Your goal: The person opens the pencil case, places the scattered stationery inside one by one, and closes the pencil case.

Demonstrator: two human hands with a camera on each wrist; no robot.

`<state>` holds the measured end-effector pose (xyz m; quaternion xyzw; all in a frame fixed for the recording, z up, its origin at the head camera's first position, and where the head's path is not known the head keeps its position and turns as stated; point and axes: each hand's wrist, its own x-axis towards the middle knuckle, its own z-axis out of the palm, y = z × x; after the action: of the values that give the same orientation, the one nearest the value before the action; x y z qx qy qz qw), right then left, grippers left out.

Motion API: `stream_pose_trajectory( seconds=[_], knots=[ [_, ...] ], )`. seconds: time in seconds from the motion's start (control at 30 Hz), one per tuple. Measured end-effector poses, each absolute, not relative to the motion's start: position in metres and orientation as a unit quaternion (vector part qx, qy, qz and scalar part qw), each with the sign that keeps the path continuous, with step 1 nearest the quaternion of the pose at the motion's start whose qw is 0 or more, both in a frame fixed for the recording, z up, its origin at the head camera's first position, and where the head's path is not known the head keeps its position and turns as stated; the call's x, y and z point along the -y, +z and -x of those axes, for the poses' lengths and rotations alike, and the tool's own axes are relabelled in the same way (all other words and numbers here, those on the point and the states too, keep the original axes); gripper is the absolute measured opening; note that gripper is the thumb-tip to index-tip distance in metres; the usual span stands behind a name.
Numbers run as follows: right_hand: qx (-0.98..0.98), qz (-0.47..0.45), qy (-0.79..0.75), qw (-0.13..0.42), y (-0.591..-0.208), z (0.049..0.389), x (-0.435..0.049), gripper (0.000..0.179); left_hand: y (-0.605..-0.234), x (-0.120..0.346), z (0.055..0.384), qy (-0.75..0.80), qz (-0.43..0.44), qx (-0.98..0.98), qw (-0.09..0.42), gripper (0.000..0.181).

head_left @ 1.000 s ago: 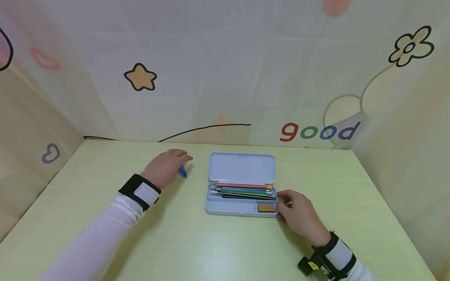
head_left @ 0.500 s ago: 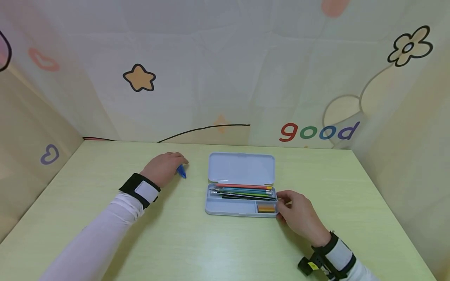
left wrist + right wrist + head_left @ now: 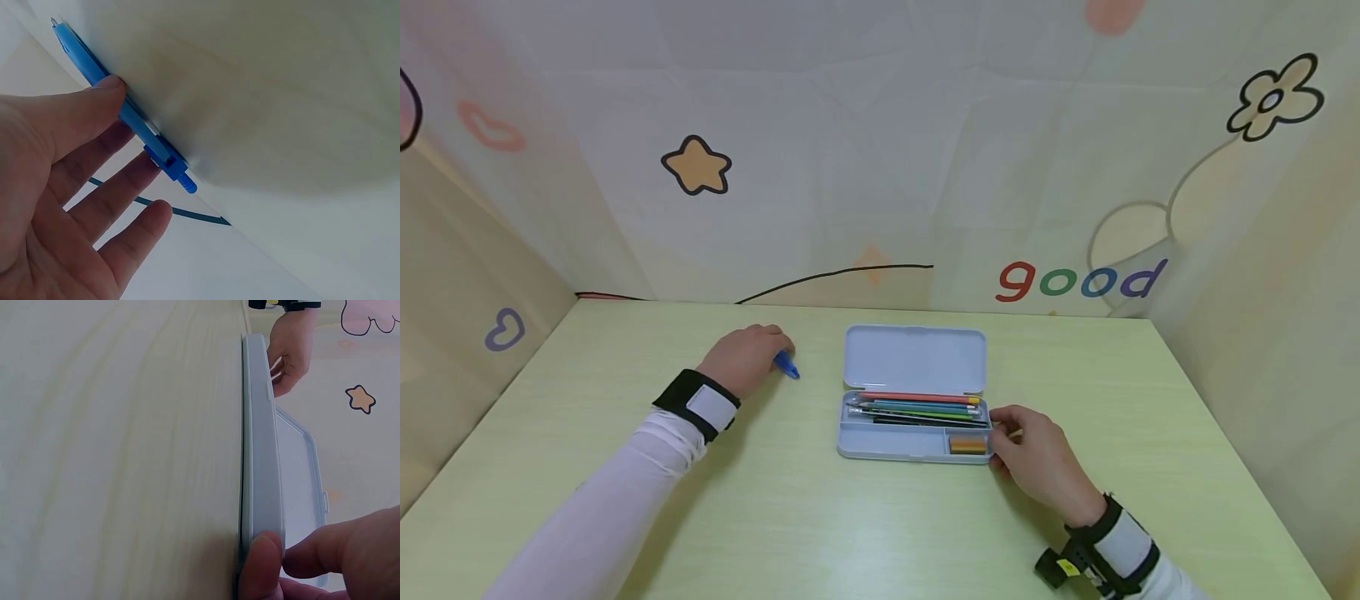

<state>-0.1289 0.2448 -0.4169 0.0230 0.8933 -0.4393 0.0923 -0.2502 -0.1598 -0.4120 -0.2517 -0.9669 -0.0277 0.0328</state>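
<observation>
My left hand [image 3: 745, 360] is at the back left of the table, pinching a blue click pen [image 3: 140, 127] between thumb and fingers. In the left wrist view the pen's metal tip points up and left, its clip and push button down and right. A pale blue pencil case [image 3: 887, 447] lies with its lid [image 3: 916, 360] folded back. My right hand [image 3: 1043, 457] grips the case's right end; the right wrist view has thumb and fingers against that corner. Several pencils [image 3: 917, 408] lie in the long compartment, and an orange-brown block [image 3: 967, 446] occupies the small front one.
The pale wooden table [image 3: 820, 533] runs back to a printed cloth [image 3: 850, 183] hanging behind it. More cloth hangs along the left and right sides. Each wrist wears a black strap.
My left hand's fingers have drawn in around the pen, and the hand has shifted slightly left. My right hand and the pencil case have stayed in place.
</observation>
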Motion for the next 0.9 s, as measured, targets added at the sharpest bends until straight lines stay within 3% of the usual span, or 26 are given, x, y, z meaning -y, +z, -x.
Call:
stream_pose_trajectory(
  seconds=[0.9],
  knots=[
    [-0.892, -0.026, -0.442, 0.095, -0.4156, 0.1286, -0.2441, 0.035, -0.413, 0.1655, 0.2399, -0.029, 0.253, 0.966, 0.051, 0.02]
  ],
)
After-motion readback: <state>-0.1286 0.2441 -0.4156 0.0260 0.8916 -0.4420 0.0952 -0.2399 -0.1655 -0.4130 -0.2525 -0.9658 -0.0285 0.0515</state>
